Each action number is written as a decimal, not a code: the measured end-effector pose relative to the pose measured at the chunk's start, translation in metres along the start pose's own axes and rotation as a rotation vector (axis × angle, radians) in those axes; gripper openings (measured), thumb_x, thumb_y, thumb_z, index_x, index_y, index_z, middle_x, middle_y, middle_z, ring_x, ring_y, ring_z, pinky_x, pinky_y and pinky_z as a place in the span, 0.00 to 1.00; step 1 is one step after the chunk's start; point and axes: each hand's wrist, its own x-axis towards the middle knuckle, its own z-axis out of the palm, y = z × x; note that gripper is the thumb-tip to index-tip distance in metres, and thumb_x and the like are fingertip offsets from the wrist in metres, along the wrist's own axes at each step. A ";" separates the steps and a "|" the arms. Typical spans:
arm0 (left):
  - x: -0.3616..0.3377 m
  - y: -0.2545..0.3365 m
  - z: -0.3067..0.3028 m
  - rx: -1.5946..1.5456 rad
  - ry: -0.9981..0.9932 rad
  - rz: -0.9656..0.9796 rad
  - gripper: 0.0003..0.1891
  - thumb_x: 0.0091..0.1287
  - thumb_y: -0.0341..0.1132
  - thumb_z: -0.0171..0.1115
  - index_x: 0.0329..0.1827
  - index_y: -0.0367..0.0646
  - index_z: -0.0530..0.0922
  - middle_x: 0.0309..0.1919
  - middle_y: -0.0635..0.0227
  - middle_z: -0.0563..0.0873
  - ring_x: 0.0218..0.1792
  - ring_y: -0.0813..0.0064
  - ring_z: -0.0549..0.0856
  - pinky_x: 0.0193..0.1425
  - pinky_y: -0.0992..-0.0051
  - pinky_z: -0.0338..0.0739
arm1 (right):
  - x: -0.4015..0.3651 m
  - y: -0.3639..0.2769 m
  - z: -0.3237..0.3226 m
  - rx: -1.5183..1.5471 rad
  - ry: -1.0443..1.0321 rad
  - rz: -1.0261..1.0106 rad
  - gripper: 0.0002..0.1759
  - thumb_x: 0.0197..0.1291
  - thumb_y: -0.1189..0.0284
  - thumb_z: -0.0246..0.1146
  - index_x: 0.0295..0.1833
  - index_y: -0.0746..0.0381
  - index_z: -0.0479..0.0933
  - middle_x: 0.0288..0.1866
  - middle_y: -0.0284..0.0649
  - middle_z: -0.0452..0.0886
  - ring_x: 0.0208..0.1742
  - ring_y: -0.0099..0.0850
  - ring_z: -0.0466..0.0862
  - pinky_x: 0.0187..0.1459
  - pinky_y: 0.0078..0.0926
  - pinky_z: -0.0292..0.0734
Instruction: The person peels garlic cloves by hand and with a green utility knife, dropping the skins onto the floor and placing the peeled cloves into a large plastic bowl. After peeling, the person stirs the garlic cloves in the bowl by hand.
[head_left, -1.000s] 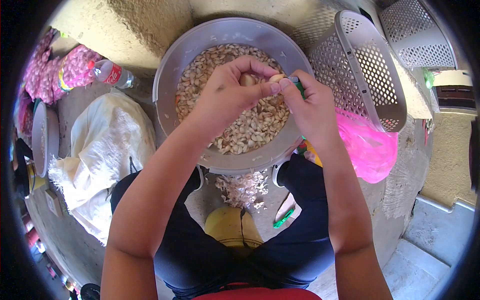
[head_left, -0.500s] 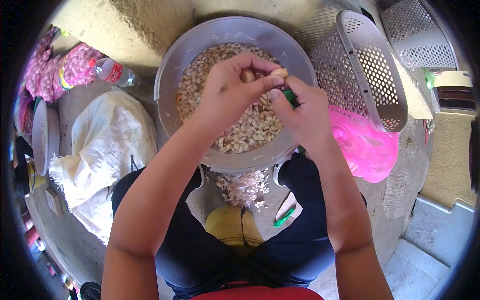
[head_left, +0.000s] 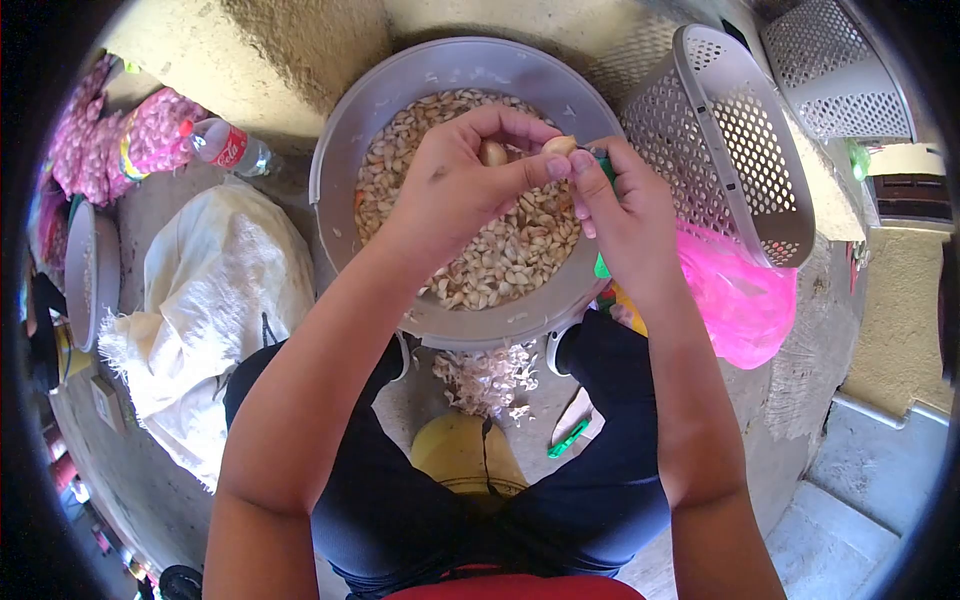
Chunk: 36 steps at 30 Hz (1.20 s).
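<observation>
Between the knees of a seated person, pale peelings [head_left: 487,378] lie on the floor near a green cutter [head_left: 568,438]. Above a gray tub [head_left: 450,328] of garlic cloves [head_left: 500,265], the left hand [head_left: 455,178] holds a single clove [head_left: 560,146] in a thumb-and-finger grip, with a second clove [head_left: 491,153] near the palm, while the right hand [head_left: 635,205] has its grip wrapped around a mostly hidden green tool [head_left: 606,168], thumb beside the pinched clove. Beyond, a perforated basket [head_left: 650,120] stands beside a rough wall [head_left: 300,60].
</observation>
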 end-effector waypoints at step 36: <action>0.004 -0.017 -0.007 -0.480 -0.039 -0.192 0.09 0.62 0.36 0.57 0.39 0.40 0.74 0.23 0.80 0.72 0.17 0.92 0.64 0.17 0.90 0.59 | -0.003 -0.011 -0.001 -0.225 -0.113 -0.013 0.13 0.50 0.65 0.61 0.31 0.66 0.72 0.18 0.48 0.73 0.20 0.38 0.75 0.25 0.31 0.69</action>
